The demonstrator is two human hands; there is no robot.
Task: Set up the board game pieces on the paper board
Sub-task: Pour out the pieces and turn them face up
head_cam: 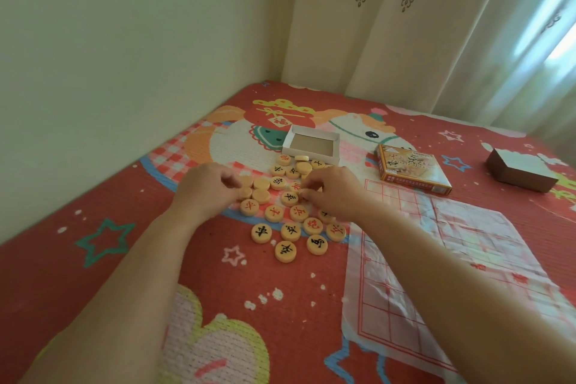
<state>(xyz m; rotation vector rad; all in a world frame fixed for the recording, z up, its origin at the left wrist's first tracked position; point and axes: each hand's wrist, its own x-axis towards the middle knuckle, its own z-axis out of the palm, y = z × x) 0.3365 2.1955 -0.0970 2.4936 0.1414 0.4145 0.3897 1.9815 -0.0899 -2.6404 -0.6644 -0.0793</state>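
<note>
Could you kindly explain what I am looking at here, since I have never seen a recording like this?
There is one picture, from a camera on a person's head looking down at their bare hands; no machine. The left hand and right hand reach into a heap of round wooden game pieces on a red patterned bedcover. Whether either has a grip on a piece is unclear. The paper board lies bare at right. Behind are an empty tray, the game box and a brown box.
</note>
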